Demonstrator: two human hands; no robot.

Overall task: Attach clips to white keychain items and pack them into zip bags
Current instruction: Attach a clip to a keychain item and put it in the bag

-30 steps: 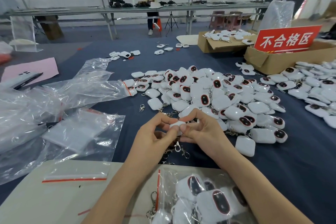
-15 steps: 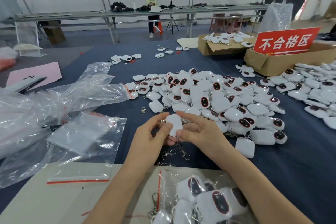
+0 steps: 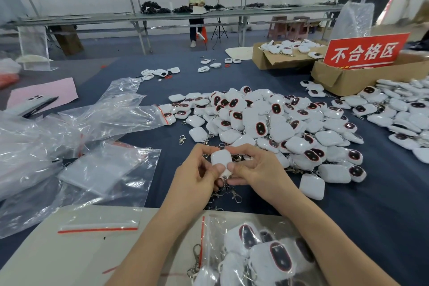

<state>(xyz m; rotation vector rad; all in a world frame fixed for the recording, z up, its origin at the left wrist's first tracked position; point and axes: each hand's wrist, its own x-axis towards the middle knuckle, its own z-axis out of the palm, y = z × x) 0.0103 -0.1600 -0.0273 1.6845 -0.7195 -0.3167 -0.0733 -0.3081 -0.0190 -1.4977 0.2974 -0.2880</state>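
both hands meet at centre frame, just above the desk point(image 3: 383, 227).
left hand point(image 3: 195, 176) and right hand point(image 3: 257, 169) both pinch one white keychain item point(image 3: 221, 160) between thumb and forefinger. the fingers point(image 3: 241, 150) are curled close on its sides, and its plain back faces the camera.
a short chain ending in a lobster clip point(image 3: 236, 196) hangs from the item's lower end, at 6 o'clock. whether the ring is fully seated i cannot tell, since the thumbs cover the joint.

handling (judged): the item looks like a small hard plastic shell, light and glossy, so probably slippery. best held by the side edges, not the dark window face. the chain is limp and swings free. the clip is small sprung metal and wants a fingertip pinch at its lever.

surroundings, from the hands:
- pile of keychain items point(image 3: 267, 123) at 1 o'clock, near.
- one loose clip point(image 3: 182, 140) at 11 o'clock, apart from the pile.
- part-filled zip bag point(image 3: 213, 225) at 6 o'clock, at the near edge.
- empty zip bags point(image 3: 111, 169) at 9 o'clock.
- cardboard box point(image 3: 348, 81) with a red sign at 2 o'clock, far.

stage (judged): clip attachment is in hand, bagging not yet done.
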